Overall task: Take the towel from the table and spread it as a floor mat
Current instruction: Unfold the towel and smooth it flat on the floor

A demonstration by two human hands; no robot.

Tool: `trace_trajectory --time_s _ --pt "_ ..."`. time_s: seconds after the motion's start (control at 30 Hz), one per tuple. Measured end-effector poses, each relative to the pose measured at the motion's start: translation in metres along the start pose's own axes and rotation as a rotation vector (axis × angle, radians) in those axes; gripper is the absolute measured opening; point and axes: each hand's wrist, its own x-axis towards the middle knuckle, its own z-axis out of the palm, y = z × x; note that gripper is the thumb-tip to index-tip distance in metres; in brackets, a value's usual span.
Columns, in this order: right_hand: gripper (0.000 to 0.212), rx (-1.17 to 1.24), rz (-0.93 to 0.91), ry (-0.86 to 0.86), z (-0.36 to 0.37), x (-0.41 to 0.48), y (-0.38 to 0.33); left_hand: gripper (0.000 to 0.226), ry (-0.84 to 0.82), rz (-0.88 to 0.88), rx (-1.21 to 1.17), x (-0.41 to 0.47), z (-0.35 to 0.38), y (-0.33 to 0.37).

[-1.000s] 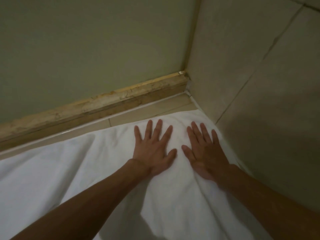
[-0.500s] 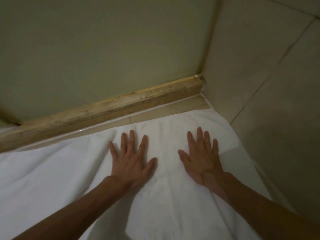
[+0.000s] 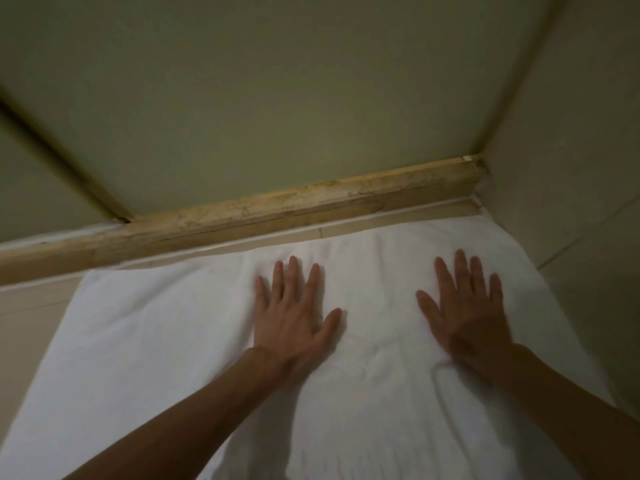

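A white towel (image 3: 156,341) lies spread flat on the floor, filling the lower part of the view. Its far edge runs along the wall base and its right edge follows the side wall. My left hand (image 3: 294,317) presses palm down on the towel near the middle, fingers apart. Farther right, my right hand (image 3: 464,306) also lies palm down on the towel with fingers spread. Neither hand grips anything. A few soft wrinkles show between and below the hands.
A worn wooden skirting strip (image 3: 277,209) runs along the base of the greenish wall (image 3: 277,98). A tiled side wall (image 3: 581,168) closes off the right. A strip of beige floor tile (image 3: 31,313) shows to the towel's left.
Both hands have slid apart across the towel, the left one going left and the right one right. The towel lies flatter with fewer folds, and its left edge has come into view.
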Motion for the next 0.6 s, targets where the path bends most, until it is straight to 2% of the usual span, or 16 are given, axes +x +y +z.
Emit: trace_trajectory --time_s 0.1,0.23,0.4,0.6 --pt "0.072 0.015 0.011 -0.029 -0.001 0.000 0.000 0.079 0.027 -0.050 -0.010 -0.009 -0.007 -0.019" --pt "0.074 -0.015 -0.034 -0.057 -0.007 0.006 -0.020 0.083 -0.054 -0.171 -0.063 -0.011 -0.018 -0.052" --pt "0.070 0.103 -0.049 -0.114 -0.015 0.009 -0.055 0.085 -0.123 -0.146 -0.119 -0.003 -0.021 -0.064" --pt "0.071 0.056 -0.046 -0.102 -0.009 0.013 -0.054 0.083 -0.076 -0.146 -0.108 -0.001 -0.012 -0.070"
